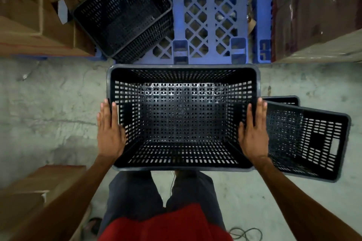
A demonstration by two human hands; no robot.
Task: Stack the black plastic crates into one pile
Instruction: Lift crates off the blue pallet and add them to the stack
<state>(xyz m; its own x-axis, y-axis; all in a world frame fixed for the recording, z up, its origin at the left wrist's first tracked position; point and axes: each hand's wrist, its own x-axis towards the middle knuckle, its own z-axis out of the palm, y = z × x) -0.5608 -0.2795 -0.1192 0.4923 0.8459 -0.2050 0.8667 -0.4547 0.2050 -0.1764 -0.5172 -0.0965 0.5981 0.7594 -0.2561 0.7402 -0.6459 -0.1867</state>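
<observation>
Centre of view: open-topped black mesh crate [183, 117], mouth up, held btwn both hands above the grey concrete floor [49, 107], just in front of the person's legs. Left hand [109, 133] flat against crate's left short wall, fingers straight, pointing fwd along the rim, thumb over the edge. Right hand [254, 133] mirrors it on the right wall. Palms press inward, fingers not curled.

Second crate [307, 139] lies tipped on floor just right of held one, near right hand, partly hidden behind it. Third crate [123, 17] sits skewed on blue plastic pallet [205, 15], fwd-left, well apart from the hands. Cardboard boxes [29, 15] on both sides.
</observation>
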